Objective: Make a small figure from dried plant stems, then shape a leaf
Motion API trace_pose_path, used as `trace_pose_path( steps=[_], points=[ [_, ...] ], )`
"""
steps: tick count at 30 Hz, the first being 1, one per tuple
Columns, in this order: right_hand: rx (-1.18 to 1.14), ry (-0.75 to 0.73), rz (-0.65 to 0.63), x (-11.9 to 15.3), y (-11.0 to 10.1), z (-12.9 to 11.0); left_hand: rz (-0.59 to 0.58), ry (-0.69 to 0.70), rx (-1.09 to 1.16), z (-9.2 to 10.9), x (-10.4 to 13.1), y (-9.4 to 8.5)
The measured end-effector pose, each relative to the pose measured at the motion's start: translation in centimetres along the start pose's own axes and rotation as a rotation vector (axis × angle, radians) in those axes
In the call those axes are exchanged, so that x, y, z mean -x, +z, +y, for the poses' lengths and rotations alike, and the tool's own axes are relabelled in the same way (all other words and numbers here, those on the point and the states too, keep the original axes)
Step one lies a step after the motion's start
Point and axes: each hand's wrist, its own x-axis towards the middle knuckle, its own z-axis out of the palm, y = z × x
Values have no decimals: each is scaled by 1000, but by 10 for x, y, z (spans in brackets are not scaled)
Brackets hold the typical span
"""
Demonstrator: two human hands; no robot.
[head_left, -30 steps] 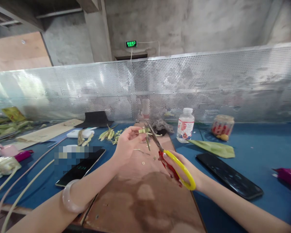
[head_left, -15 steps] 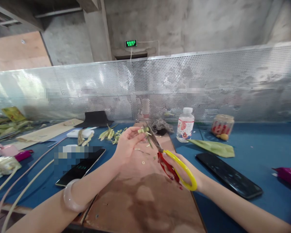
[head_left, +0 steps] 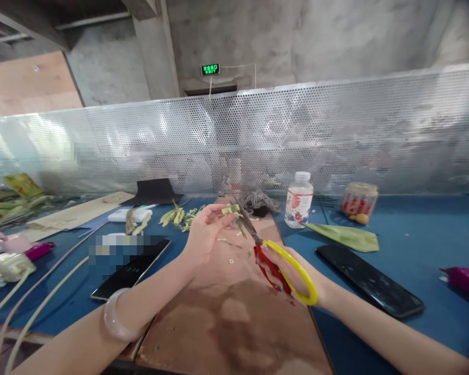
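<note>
Between the fingertips of my left hand [head_left: 207,229] is a small pale green rolled piece of leaf [head_left: 230,209], with thin strands hanging below it. My right hand [head_left: 293,265] is wrapped through the handles of a pair of scissors [head_left: 271,255], one handle yellow and one red. The blades point up and to the left, right beside the green piece, slightly parted. Whether they touch it I cannot tell. A tiny pale ring-shaped scrap [head_left: 231,261] lies on the brown board [head_left: 203,328] below my hands.
A phone [head_left: 369,281], a long green leaf [head_left: 344,238], a white bottle [head_left: 299,200] and a jar [head_left: 359,200] are on the right. Another phone [head_left: 136,268] and dried leaf bits [head_left: 175,216] lie left. Grey yarn [head_left: 260,202] sits behind my hands, before a perforated metal screen [head_left: 180,138].
Both hands, the scissors and the green piece hold nearly the same position. The whole view has shifted only slightly.
</note>
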Motion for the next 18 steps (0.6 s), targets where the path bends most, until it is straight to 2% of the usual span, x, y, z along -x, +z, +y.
trace_pose_path(
  steps=[4, 8, 10, 14, 18],
  points=[
    [27, -30, 34, 1, 2, -2, -8, 1, 0, -1, 0, 0],
    [60, 4, 70, 0, 4, -4, 7, 14, 3, -3, -3, -2],
    [-5, 8, 73, -3, 3, -1, 19, 19, 5, -3, -4, -2],
    [-226, -4, -26, -11, -2, 10, 24, 34, -36, -3, -2, -3],
    [-287, 7, -28, -12, -3, 16, 32, 58, -83, -5, 0, -3]
  ],
)
